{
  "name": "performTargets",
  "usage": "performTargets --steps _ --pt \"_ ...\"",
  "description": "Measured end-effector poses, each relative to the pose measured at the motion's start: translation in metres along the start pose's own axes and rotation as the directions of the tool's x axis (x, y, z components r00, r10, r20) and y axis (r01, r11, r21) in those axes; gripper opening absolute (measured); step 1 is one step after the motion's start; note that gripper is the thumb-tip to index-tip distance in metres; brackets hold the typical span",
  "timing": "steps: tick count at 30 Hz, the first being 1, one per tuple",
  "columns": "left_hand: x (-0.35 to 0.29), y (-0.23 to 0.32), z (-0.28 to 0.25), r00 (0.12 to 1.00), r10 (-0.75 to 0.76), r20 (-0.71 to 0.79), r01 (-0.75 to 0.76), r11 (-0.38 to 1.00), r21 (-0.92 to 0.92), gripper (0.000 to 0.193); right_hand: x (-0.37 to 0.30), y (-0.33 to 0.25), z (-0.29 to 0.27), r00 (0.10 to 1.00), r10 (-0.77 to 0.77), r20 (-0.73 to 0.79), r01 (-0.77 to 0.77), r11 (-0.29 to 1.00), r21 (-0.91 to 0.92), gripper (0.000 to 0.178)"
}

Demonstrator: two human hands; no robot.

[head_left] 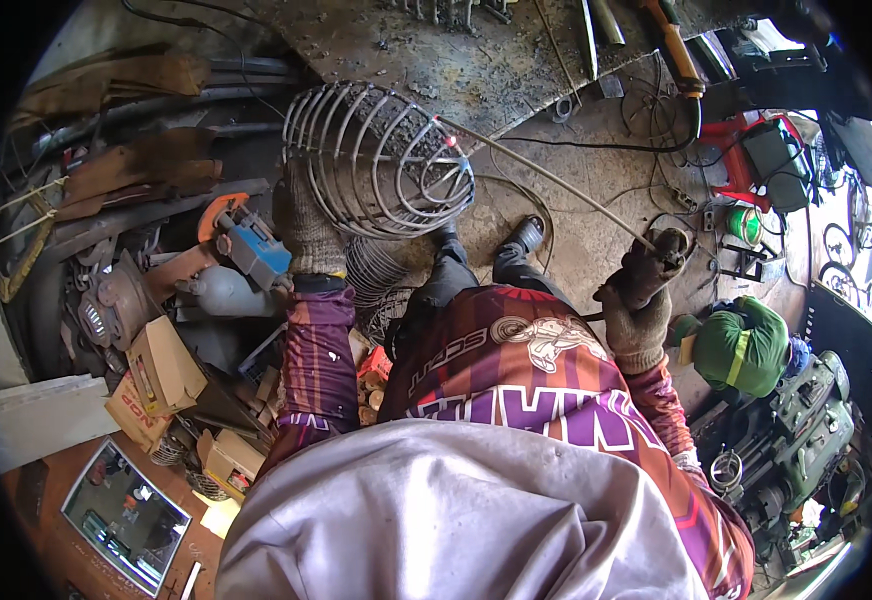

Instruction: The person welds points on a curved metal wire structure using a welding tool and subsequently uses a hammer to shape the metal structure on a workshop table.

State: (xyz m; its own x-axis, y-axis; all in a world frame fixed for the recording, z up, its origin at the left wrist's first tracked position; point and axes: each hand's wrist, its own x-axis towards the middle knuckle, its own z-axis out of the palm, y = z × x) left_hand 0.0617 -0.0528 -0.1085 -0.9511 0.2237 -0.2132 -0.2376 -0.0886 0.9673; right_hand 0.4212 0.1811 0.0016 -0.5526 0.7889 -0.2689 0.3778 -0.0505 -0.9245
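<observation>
A cone-shaped cage of bent metal bars (393, 175) is in front of me, below the workbench edge, with its narrow end to the right. My gloved left hand (308, 222) is at its left side, the fingers mostly hidden behind the bars; it appears to grip the cage. In a dark, worn glove, my right hand (653, 268) is closed around one end of a long thin metal rod (556, 190). The rod's far end reaches the cage's upper right, near a small glowing red spot (449, 142) on the bars.
A metal workbench (386, 50) strewn with debris lies ahead. An orange power tool (674, 45) rests at its right edge. Cables cross the floor near a red stool (721, 150). Scrap boards, a blue machine (256, 250) and cardboard boxes (166, 370) crowd the left.
</observation>
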Motion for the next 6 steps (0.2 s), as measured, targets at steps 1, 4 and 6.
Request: performTargets --steps 1,4,6 --pt "-0.001 0.003 0.001 1.000 -0.002 0.000 0.002 1.000 -0.002 0.036 0.000 0.000 0.000 1.000 0.000 -0.001 0.000 1.000 -0.002 0.041" --pt "0.000 0.005 0.001 0.975 0.194 0.113 -0.216 0.676 0.704 0.033 0.001 0.001 0.000 1.000 -0.014 -0.007 0.014 0.999 -0.035 0.041" --pt "0.004 -0.005 -0.007 0.985 0.166 0.042 -0.166 0.872 0.461 0.034 0.002 0.006 0.000 1.000 -0.014 -0.011 0.014 0.999 -0.043 0.042"
